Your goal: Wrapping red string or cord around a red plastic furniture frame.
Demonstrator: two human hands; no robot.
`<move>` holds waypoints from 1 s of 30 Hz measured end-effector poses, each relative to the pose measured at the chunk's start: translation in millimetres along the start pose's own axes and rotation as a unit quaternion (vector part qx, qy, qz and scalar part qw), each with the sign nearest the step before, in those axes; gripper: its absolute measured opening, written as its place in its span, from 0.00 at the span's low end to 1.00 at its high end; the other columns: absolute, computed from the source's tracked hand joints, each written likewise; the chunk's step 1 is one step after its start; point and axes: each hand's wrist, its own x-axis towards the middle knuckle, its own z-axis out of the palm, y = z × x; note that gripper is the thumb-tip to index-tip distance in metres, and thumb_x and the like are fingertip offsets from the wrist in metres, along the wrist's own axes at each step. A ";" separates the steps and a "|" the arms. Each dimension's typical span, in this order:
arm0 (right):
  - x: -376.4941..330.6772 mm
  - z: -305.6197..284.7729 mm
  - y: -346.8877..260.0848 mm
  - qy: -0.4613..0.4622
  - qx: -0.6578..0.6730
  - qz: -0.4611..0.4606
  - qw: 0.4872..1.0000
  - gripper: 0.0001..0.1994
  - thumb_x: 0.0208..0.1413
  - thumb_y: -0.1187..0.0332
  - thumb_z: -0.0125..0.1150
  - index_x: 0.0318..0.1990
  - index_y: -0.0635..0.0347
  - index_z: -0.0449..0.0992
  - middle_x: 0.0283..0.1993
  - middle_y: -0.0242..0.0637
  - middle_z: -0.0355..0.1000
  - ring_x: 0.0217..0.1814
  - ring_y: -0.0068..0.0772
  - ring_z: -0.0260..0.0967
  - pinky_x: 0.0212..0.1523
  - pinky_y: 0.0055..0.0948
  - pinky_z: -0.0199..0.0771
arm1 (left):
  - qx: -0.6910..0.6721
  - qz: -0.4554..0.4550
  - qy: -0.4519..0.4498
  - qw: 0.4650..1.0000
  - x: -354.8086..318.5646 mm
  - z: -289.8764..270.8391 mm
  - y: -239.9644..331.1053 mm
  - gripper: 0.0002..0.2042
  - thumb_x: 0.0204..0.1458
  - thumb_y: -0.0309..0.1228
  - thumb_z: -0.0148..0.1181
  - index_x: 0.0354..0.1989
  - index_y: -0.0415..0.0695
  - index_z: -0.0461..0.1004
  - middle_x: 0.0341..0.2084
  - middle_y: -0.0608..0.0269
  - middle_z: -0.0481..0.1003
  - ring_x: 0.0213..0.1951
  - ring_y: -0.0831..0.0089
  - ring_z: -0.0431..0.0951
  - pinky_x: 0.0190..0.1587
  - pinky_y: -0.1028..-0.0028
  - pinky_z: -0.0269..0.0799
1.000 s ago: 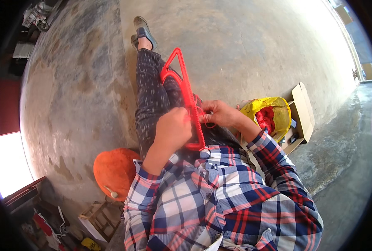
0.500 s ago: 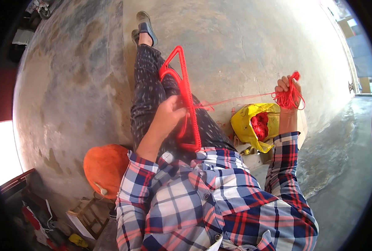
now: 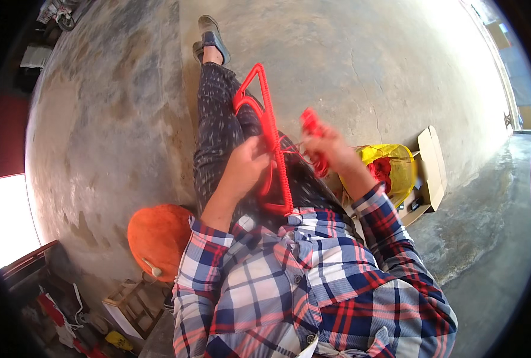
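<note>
A red angular frame [image 3: 281, 170], its long side wound with red cord, stands over my thighs and leans on my lap. My left hand [image 3: 246, 166] is closed at the frame's left side, its fingertips partly hidden by the wound side. Just right of the frame, my right hand [image 3: 332, 148] grips a bundle of red cord [image 3: 311, 122]; both are smeared by motion. A slack strand of the cord runs from the bundle to the frame.
Beside my right forearm a yellow plastic bag [image 3: 404, 173] with red cord inside stands by an open cardboard box [image 3: 434, 170]. An orange rounded cushion-like thing [image 3: 158, 238] lies at my left. Farther lower left is a small wooden stool [image 3: 131, 307].
My right hand has swung inward from the far right to beside the frame, bringing the cord bundle along. The taut strand has slackened. My left hand stays at the frame.
</note>
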 end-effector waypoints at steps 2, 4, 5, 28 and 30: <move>-10.3 -26.8 -28.5 0.040 0.214 -0.120 0.969 0.13 0.50 0.78 0.51 0.45 0.60 0.67 0.24 0.23 0.62 0.18 0.16 0.55 0.19 0.18 0.57 | -0.009 -0.004 0.031 0.999 -0.7 2.0 -2.0 0.18 0.56 0.21 0.54 0.56 0.33 0.66 0.45 0.61 0.75 0.45 0.78 0.74 0.49 0.78 0.69; -32.9 -36.6 -59.7 0.033 0.298 -0.180 0.937 0.10 0.48 0.77 0.54 0.39 0.58 0.66 0.22 0.21 0.57 0.17 0.14 0.51 0.16 0.17 0.49 | -0.016 -0.006 0.034 0.999 0.2 4.6 -2.5 0.18 0.55 0.20 0.55 0.55 0.34 0.67 0.44 0.61 0.75 0.44 0.78 0.75 0.49 0.79 0.69; -43.8 -36.7 -70.6 0.035 0.296 -0.180 0.938 0.10 0.48 0.77 0.54 0.39 0.58 0.66 0.22 0.21 0.57 0.17 0.14 0.51 0.16 0.17 0.49 | -0.023 -0.010 0.037 0.999 0.8 5.8 -2.2 0.17 0.55 0.20 0.55 0.54 0.34 0.67 0.43 0.62 0.75 0.43 0.78 0.75 0.48 0.79 0.70; -73.1 -31.2 -71.3 0.191 -0.098 -0.267 0.940 0.13 0.61 0.65 0.48 0.46 0.62 0.72 0.34 0.29 0.67 0.30 0.19 0.62 0.31 0.20 0.65 | 0.403 0.322 0.173 0.839 -17.0 35.9 30.7 0.21 0.44 0.20 0.58 0.51 0.36 0.68 0.51 0.50 0.67 0.55 0.56 0.65 0.58 0.64 0.60; -66.7 -18.0 -60.7 0.120 -0.112 -0.202 0.966 0.14 0.63 0.63 0.49 0.47 0.63 0.72 0.36 0.28 0.68 0.34 0.18 0.63 0.37 0.22 0.66 | 0.474 0.336 0.136 0.803 -21.4 65.4 60.2 0.22 0.43 0.20 0.59 0.50 0.36 0.68 0.52 0.49 0.66 0.56 0.53 0.64 0.59 0.62 0.59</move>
